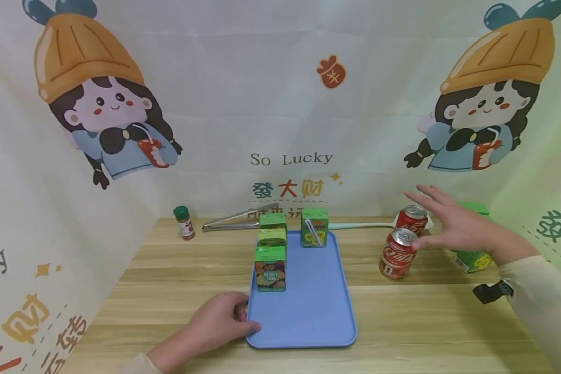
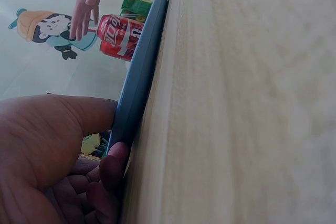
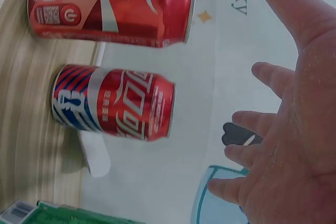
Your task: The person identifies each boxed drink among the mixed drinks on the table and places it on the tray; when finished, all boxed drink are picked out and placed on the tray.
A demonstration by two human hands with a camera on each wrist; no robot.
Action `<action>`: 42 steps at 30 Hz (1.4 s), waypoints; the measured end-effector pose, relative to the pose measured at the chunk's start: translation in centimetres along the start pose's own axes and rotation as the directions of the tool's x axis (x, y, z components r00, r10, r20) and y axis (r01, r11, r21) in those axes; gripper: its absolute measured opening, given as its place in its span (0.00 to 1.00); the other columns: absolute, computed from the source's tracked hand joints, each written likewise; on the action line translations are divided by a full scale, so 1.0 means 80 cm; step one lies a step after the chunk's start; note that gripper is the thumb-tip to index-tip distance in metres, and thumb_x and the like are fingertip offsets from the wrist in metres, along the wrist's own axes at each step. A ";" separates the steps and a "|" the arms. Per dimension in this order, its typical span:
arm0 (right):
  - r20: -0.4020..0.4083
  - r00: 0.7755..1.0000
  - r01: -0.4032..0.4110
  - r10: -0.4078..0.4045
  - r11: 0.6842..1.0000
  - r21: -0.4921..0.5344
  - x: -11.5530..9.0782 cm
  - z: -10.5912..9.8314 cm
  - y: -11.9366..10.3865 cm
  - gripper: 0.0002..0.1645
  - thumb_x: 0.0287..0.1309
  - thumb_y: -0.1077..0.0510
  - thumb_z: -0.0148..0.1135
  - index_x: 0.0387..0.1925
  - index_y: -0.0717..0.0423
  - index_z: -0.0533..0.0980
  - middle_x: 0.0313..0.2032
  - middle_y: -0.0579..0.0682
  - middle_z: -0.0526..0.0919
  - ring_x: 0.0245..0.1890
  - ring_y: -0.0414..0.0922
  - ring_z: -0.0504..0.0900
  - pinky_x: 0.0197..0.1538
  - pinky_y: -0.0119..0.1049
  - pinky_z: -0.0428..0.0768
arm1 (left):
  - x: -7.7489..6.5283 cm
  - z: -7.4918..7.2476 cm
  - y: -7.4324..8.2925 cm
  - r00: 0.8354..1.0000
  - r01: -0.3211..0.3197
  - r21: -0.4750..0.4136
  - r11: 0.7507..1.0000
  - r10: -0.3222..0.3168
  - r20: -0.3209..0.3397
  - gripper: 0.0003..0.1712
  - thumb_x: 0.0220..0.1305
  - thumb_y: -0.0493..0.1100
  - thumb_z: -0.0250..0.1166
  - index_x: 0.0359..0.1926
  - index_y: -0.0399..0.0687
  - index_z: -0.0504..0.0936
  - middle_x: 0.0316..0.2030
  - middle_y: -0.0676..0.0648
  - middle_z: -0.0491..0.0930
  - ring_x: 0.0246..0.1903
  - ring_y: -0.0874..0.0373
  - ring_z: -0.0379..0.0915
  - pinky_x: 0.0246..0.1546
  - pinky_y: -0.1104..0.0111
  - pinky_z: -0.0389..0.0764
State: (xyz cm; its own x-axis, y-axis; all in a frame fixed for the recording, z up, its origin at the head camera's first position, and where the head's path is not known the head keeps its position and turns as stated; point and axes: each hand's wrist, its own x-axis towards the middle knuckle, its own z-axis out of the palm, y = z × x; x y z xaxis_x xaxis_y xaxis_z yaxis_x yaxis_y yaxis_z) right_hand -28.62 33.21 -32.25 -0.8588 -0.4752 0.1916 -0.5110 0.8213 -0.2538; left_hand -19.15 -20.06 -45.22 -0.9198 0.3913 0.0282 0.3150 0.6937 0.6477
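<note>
A blue tray [image 1: 313,317] lies on the wooden table, and my left hand [image 1: 219,319] grips its near left rim. In the left wrist view the thumb is over the tray's edge [image 2: 137,82], with fingers curled at the underside. Two red cola cans stand upright right of the tray, a nearer can [image 1: 396,257] and a farther can [image 1: 412,218]. My right hand [image 1: 463,226] is beside and above them, fingers spread, holding nothing. The right wrist view shows a gap between the hand [image 3: 310,108] and both cans. Green drink cartons [image 1: 270,272] stand in a row along the tray's left side.
Another green carton [image 1: 314,228] with a straw stands at the tray's far right corner. Behind my right hand is a partly hidden green carton [image 1: 472,261]. Metal tongs [image 1: 234,226], a green-capped jar [image 1: 184,223] and a pale-handled utensil [image 1: 362,225] lie or stand along the back.
</note>
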 end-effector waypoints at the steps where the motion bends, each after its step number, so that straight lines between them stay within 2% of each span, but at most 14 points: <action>1: -0.003 1.000 -0.005 0.005 1.000 0.003 -0.002 -0.001 0.001 0.73 0.53 0.36 0.87 0.89 0.49 0.55 0.86 0.70 0.49 0.82 0.79 0.50 0.65 0.85 0.67 | 0.000 0.000 0.000 1.000 0.000 -0.001 1.000 0.000 0.000 0.20 0.62 0.53 0.85 0.37 0.50 0.82 0.25 0.58 0.77 0.22 0.65 0.69 0.25 0.68 0.70; 16: 0.008 0.998 -0.067 0.067 0.998 -0.008 -0.027 -0.005 0.035 0.71 0.53 0.38 0.88 0.87 0.53 0.57 0.85 0.74 0.49 0.83 0.80 0.47 0.68 0.87 0.58 | 0.000 -0.002 0.002 1.000 0.013 -0.007 1.000 -0.013 0.004 0.19 0.62 0.52 0.85 0.39 0.49 0.84 0.25 0.57 0.77 0.23 0.64 0.70 0.25 0.68 0.70; 23: -0.001 0.997 -0.076 0.076 0.996 -0.035 -0.044 -0.003 0.055 0.73 0.51 0.39 0.89 0.88 0.52 0.56 0.82 0.77 0.52 0.80 0.83 0.50 0.66 0.88 0.60 | 0.000 -0.001 0.003 1.000 0.003 0.002 1.000 -0.003 0.002 0.19 0.62 0.52 0.85 0.36 0.50 0.83 0.25 0.58 0.77 0.23 0.64 0.70 0.25 0.68 0.70; 30: -0.035 0.998 -0.061 0.059 0.996 -0.072 -0.058 0.003 0.069 0.71 0.47 0.41 0.91 0.85 0.55 0.61 0.80 0.79 0.56 0.76 0.84 0.56 0.64 0.87 0.62 | 0.000 0.000 0.004 1.000 0.003 0.002 1.000 -0.003 -0.003 0.19 0.62 0.52 0.85 0.37 0.50 0.83 0.25 0.58 0.77 0.23 0.65 0.69 0.25 0.69 0.70; 36: -0.033 0.995 -0.093 0.090 0.988 -0.123 -0.066 0.007 0.075 0.71 0.47 0.37 0.90 0.84 0.56 0.62 0.79 0.77 0.56 0.74 0.84 0.57 0.62 0.88 0.65 | 0.001 -0.001 0.003 1.000 0.008 0.004 1.000 -0.008 0.000 0.19 0.62 0.52 0.85 0.38 0.50 0.83 0.24 0.58 0.77 0.23 0.65 0.69 0.25 0.69 0.70; 42: -0.036 0.992 -0.122 0.119 0.986 -0.118 -0.073 0.011 0.080 0.69 0.45 0.37 0.91 0.81 0.60 0.66 0.78 0.77 0.57 0.73 0.83 0.56 0.61 0.89 0.65 | 0.000 -0.001 0.003 1.000 0.007 0.003 1.000 -0.007 -0.004 0.19 0.61 0.52 0.85 0.38 0.49 0.83 0.25 0.58 0.77 0.23 0.64 0.69 0.25 0.69 0.70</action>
State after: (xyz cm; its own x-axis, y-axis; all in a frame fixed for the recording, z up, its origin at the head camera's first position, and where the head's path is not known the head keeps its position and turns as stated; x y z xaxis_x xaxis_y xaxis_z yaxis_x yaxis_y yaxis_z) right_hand -26.93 40.96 -35.83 -0.9116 -0.3627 0.1936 -0.3943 0.9046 -0.1620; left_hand -19.14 -19.95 -45.03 -0.9229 0.3841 0.0266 0.3092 0.6982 0.6456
